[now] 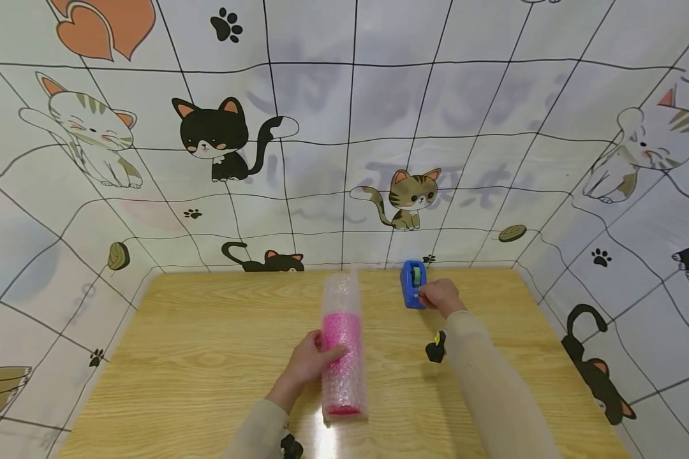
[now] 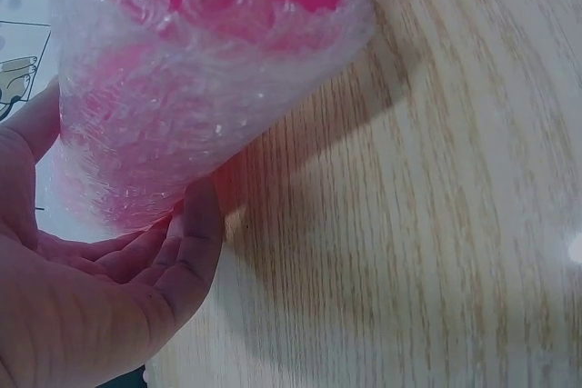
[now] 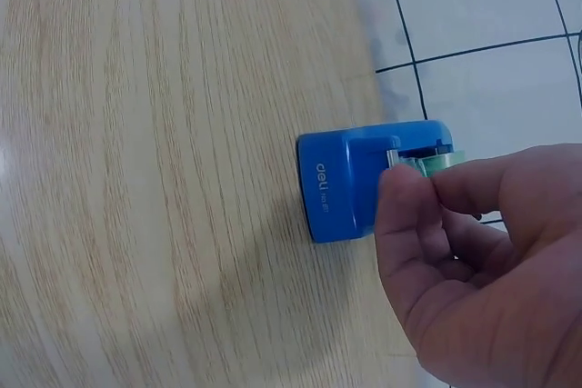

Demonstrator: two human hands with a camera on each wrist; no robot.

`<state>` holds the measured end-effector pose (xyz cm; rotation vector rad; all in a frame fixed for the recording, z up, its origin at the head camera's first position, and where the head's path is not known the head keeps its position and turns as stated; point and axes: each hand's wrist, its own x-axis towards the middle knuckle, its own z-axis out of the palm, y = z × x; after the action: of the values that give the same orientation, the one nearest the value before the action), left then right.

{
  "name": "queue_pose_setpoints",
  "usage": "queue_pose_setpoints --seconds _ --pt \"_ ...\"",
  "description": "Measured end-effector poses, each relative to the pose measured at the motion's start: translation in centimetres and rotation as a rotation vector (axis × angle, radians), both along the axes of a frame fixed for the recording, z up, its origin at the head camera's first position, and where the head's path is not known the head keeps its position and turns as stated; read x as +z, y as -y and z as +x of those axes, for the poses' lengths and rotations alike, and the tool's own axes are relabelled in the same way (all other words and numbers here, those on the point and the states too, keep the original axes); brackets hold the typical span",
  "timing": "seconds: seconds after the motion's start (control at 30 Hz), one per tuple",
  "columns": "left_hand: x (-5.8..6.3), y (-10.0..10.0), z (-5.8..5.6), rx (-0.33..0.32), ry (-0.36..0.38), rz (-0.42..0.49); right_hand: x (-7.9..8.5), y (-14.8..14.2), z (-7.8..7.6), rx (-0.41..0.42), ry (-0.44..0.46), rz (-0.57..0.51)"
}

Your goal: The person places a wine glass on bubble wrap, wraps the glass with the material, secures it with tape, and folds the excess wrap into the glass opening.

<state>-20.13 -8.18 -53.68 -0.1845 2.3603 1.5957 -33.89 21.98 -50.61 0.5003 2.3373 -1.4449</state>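
Tabletop (image 1: 224, 331) under pink cylinder (image 1: 346, 376), long axis wallward, in grip of left hand (image 1: 307, 362), right hand (image 1: 444, 297) in pinch on dispenser tape (image 3: 443, 163)

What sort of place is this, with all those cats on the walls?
Probably a small packing corner: a wooden table against cat-printed walls, with a bubble-wrapped pink cylinder and a blue tape dispenser. Whether it's a home or workshop, I can't tell.
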Motion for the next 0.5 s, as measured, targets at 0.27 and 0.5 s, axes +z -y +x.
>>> queue_pose_setpoints --seconds 0.27,0.5 --pt "0.0 0.0 0.1 -0.009 0.0 -0.003 -0.8 0.2 -0.3 -0.066 -0.002 0.044" --pt "0.2 -0.1 0.2 -0.006 0.001 -0.007 -1.2 0.3 -0.3 -0.067 0.002 0.07"
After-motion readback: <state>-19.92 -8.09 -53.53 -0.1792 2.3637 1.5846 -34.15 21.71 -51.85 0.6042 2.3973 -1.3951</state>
